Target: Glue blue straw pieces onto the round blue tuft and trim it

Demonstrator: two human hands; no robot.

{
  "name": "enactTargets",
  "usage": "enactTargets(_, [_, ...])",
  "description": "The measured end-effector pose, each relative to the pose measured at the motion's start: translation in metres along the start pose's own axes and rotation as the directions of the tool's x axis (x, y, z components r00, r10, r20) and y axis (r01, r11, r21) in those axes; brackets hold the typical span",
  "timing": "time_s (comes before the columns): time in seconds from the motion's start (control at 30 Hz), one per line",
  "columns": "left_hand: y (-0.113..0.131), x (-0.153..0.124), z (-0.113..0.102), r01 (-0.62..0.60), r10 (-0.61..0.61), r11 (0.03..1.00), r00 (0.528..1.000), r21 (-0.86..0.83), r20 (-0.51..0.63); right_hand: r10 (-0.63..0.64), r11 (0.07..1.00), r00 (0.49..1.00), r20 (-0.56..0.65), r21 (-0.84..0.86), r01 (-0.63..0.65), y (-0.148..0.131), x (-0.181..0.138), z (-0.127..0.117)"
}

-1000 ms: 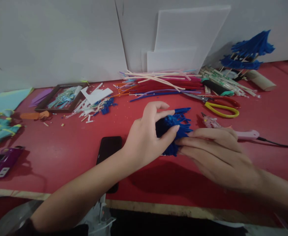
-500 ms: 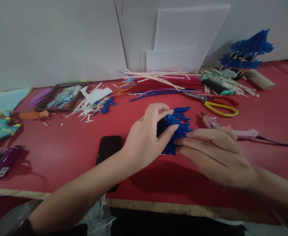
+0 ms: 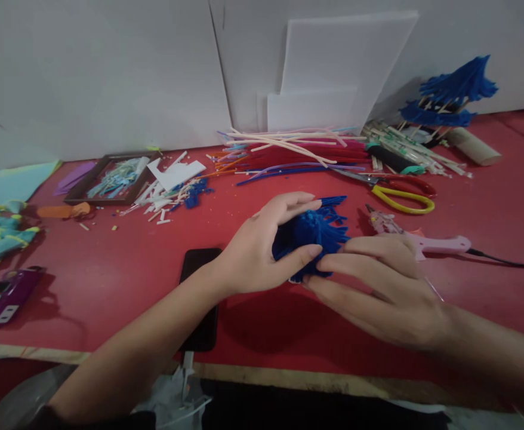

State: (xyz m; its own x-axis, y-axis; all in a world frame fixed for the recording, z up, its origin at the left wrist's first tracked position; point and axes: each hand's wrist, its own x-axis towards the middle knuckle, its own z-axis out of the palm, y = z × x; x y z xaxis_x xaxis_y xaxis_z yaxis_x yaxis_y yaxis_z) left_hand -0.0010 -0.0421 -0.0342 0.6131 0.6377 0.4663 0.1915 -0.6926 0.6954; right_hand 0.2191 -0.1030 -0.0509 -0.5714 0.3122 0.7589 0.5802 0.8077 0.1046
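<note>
Right hand point(image 3: 387, 286) has shifted toward seven o'clock, fingers slightly spread, tips touching fringed blue piece point(image 3: 310, 230) at five o'clock; thumb hidden, I can't tell if pinching. Left hand point(image 3: 257, 251) clasps it, mid-table. Fringe ragged, soft-looking.

Two hands point(image 3: 255, 254) point(image 3: 387, 292) — one phone point(image 3: 206, 331), one brown frame point(image 3: 101, 200), one cardboard tube point(image 3: 477, 147)

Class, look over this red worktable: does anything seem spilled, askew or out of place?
Yes: cut scraps lie loose right of the brown tray rather than inside it, so they look spilled. The black phone near the front edge seems out of place among craft supplies. The held blue piece, partly covered, shows no clear damage.
</note>
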Motion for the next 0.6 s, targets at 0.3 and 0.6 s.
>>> enactTargets(0.3, [0.005, 0.002, -0.001, 0.031, -0.034, 0.99, 0.999, 0.134, 0.022, 0.038, 0.999, 0.999, -0.023, -0.026, -0.039, -0.001, 0.004, 0.002])
enactTargets(0.6, [0.011, 0.003, -0.001, 0.066, -0.07, 0.981, 0.997, 0.185, 0.014, 0.068, 0.996, 0.997, -0.043, -0.046, -0.07, -0.004, 0.004, 0.003])
